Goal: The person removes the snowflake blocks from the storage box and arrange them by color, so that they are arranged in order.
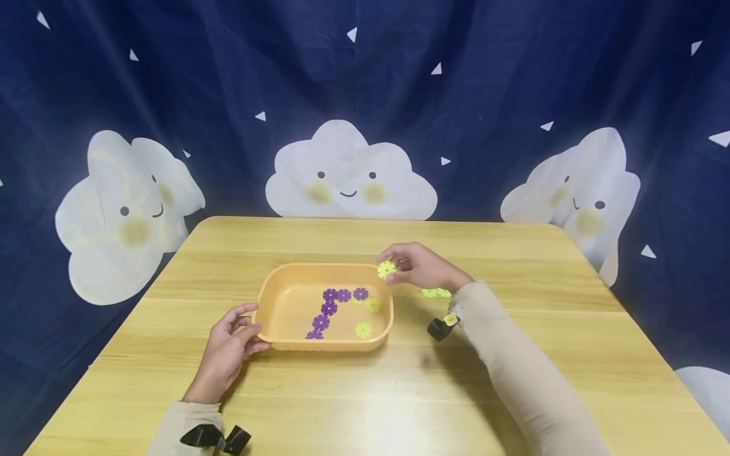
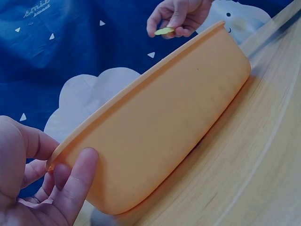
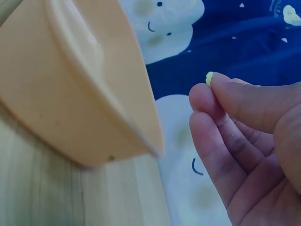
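Note:
An orange plastic basin [image 1: 327, 346] stands on the table. My left hand [image 1: 224, 348] grips its left rim, thumb and fingers on either side of the wall, as the left wrist view shows. My right hand [image 1: 421, 266] pinches a yellow snowflake disc [image 1: 386, 270] between thumb and fingers, above the basin's far right corner. In the right wrist view only a sliver of that disc [image 3: 209, 78] shows past the fingertips. Several purple snowflake discs [image 1: 329, 308] lie in the basin in a bent row. Toward its right side are yellow discs [image 1: 363, 330].
More yellow discs [image 1: 436, 292] lie on the wooden table [image 1: 399, 399] right of the basin, partly hidden by the right wrist. Black straps [image 1: 440, 329] hang at both wrists. Behind the table hangs a dark blue curtain [image 1: 239, 76] with smiling clouds.

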A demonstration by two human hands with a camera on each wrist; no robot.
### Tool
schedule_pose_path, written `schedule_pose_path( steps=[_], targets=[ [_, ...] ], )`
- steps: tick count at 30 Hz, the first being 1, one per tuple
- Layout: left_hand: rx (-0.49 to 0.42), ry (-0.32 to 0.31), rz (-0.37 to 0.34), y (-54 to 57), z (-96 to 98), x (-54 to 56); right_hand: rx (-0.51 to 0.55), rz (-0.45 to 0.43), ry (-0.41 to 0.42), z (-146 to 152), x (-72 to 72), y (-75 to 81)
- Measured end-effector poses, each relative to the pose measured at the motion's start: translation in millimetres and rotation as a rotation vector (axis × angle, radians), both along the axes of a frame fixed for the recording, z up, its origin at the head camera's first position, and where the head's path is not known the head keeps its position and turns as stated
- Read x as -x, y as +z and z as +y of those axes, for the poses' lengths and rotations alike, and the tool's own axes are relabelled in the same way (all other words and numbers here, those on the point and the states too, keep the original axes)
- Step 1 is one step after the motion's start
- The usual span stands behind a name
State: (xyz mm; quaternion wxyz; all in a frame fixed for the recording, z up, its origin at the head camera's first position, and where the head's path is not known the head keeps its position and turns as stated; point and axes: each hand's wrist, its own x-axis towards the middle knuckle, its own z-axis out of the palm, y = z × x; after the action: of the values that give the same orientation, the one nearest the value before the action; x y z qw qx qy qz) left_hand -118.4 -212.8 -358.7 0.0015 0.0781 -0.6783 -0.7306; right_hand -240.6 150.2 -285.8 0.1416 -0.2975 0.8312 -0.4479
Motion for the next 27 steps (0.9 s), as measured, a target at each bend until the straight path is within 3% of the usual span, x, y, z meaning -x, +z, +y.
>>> schedule_pose_path(
  steps=[27],
  targets=[
    [-0.007, 0.007, 0.002, -0.7, 0.3, 0.0, 0.014, -0.012, -0.114, 68, 5.2, -32.5]
  ],
)
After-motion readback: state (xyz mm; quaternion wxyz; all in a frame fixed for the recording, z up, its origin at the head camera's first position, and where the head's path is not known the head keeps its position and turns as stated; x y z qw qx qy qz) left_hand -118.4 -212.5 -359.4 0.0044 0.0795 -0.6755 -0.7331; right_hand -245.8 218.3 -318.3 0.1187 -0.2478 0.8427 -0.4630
